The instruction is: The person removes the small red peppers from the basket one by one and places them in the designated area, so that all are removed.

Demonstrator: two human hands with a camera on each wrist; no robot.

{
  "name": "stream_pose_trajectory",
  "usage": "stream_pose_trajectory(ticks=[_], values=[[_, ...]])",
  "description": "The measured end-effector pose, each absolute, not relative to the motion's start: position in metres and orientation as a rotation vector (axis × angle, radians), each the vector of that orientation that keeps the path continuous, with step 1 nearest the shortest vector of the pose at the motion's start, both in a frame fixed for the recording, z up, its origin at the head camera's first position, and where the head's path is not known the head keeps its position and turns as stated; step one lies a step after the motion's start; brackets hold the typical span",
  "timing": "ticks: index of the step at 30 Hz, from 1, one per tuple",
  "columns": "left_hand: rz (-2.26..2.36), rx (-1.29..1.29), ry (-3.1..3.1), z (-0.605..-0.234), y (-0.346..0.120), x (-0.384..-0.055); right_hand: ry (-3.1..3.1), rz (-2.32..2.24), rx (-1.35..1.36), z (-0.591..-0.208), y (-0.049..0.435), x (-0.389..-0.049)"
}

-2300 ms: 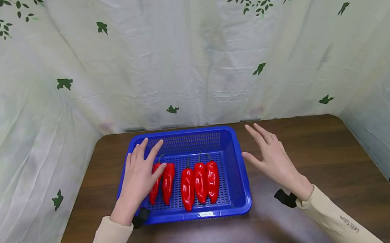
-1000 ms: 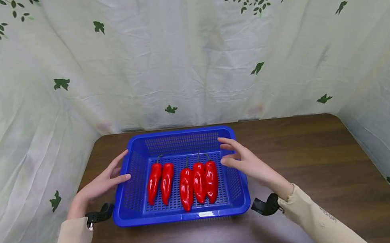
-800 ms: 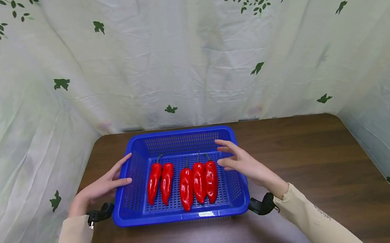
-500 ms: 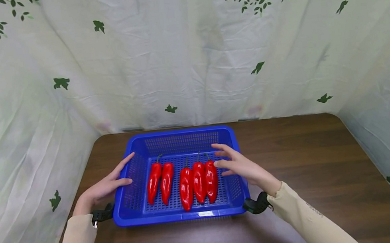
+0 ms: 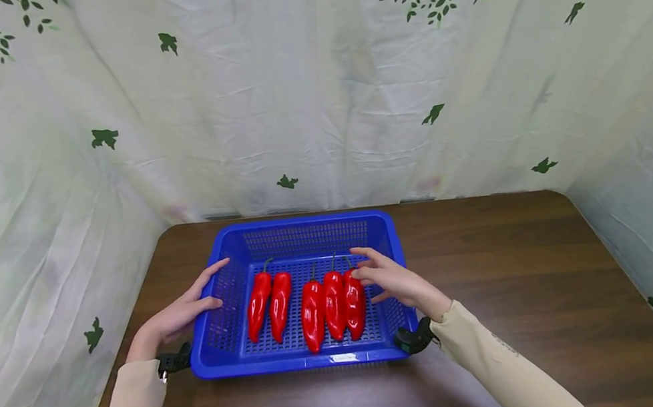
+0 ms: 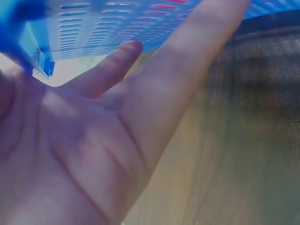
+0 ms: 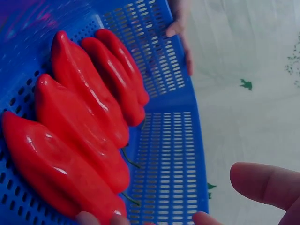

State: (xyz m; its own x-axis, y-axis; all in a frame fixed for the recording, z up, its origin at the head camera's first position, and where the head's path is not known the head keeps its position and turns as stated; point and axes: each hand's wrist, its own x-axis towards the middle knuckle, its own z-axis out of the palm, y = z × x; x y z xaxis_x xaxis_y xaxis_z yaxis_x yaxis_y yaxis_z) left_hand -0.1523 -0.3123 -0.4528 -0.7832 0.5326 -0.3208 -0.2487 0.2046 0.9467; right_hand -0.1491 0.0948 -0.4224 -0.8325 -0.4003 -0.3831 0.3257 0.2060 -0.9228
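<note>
Several glossy red chili peppers lie in a blue plastic basket (image 5: 296, 364), two to the left and three to the right. My left hand (image 5: 173, 318) grips the basket's left rim, thumb (image 7: 174, 29) hooked over the edge. In the left wrist view a finger (image 6: 126, 54) lies along the outside of the slotted wall. Reaching in over the right side, my right hand (image 5: 396, 281) hovers with loosely bent fingers at the rightmost pepper (image 5: 355, 307). Its thumb (image 7: 262, 185) stands apart from the pepper in the right wrist view, and two fingertips (image 7: 89, 218) overlap the pepper's stem end.
The basket stands on a dark brown wooden table (image 5: 509, 263), near its back edge. A pale cloth curtain (image 5: 313, 84) printed with leaves hangs behind and along the sides. Each wrist wears a black strap with a camera (image 5: 412, 337).
My left hand has shifted from above the basket's left side onto its left rim. My right hand has moved leftward, from beside the basket to over the rightmost pepper. Basket and peppers stay put.
</note>
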Motion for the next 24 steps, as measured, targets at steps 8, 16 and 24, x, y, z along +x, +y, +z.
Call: stream_pose_trajectory(ticks=[8, 16, 24], values=[[1.659, 0.28, 1.886, -0.455, -0.312, -0.152, 1.935, -1.514, -0.066, -0.426, 0.089, -0.147], [1.667, 0.28, 1.902, -0.457, -0.311, -0.15, 1.862, -1.521, -0.063, -0.429, 0.083, -0.149], [1.672, 0.26, 1.904, -0.458, -0.311, -0.15, 1.877, -1.517, -0.041, -0.434, 0.075, -0.154]])
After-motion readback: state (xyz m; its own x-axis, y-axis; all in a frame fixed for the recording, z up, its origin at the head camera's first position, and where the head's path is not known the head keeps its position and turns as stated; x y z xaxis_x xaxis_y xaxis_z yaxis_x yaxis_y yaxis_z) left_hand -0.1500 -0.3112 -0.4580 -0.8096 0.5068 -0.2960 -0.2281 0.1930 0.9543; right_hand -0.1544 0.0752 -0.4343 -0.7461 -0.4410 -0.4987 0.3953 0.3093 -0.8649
